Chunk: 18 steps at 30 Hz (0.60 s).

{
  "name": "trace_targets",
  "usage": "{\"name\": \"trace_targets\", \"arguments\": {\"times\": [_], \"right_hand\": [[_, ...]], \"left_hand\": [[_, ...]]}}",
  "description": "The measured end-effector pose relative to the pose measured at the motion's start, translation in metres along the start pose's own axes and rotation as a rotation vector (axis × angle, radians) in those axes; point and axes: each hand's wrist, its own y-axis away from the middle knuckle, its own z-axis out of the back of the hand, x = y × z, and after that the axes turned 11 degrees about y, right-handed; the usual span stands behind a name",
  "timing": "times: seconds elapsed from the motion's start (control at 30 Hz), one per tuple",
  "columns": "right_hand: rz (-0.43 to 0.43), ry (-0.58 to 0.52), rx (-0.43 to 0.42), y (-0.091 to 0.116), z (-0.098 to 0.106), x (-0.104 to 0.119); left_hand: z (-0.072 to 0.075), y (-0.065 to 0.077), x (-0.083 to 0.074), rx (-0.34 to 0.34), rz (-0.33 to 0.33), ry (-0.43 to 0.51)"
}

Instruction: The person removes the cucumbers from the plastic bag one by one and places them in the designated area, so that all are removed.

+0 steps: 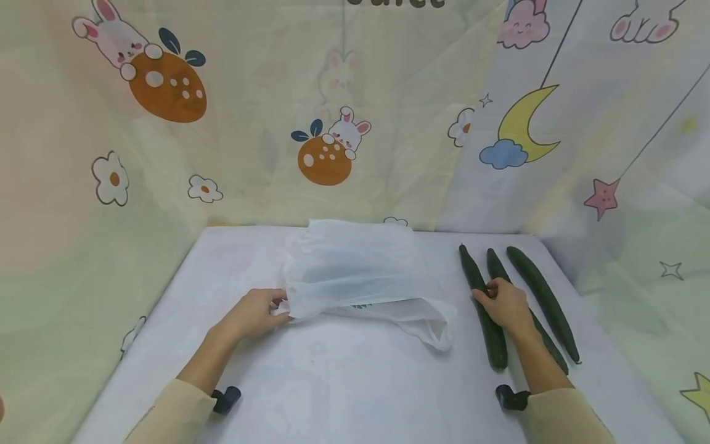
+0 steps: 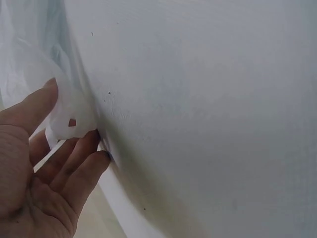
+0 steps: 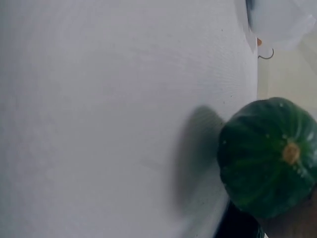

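The left cucumber (image 1: 494, 340) lay under my right hand (image 1: 507, 306), near the right edge of the table (image 1: 355, 382), with the middle cucumber (image 1: 497, 264) and the right cucumber (image 1: 543, 297) slanting alongside it, their upper ends toward the far right corner. It looked firm and fairly weighty, too stiff to bend much, with a skin I judged a little slick and a body that a hard knock might snap. The best hold seemed to be round the thick middle, where it would balance, rather than at the narrow tip. The plastic bag (image 1: 355, 259) sat by the middle of the far edge, its mouth toward me; it looked light, limp and easy to tear, so a corner of the rim seemed the place to take it.

My right arm stretched forward, back of the hand up, thumb and bent fingers closed about the left cucumber above its middle. My left arm angled inward, and my left hand (image 1: 257, 313) pinched the bag's near left corner, thumb in front, forefinger behind, the other fingers loosely bent just below.
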Motion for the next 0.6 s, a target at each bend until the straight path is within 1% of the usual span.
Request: {"name": "trace_targets", "arguments": {"times": [0.3, 0.47, 0.6], "right_hand": [[-0.001, -0.003, 0.005, 0.0022, -0.0009, 0.0001], [0.006, -0.009, -0.007, 0.0033, -0.0021, 0.0008], [0.01, -0.016, -0.007, 0.0032, -0.0025, 0.0005]], "left_hand": [[0.0009, -0.0011, -0.0018, 0.006, 0.021, -0.021], [0.0048, 0.0004, -0.0016, 0.035, -0.003, -0.024], [0.0066, 0.002, 0.0011, 0.049, -0.052, -0.021]]}}
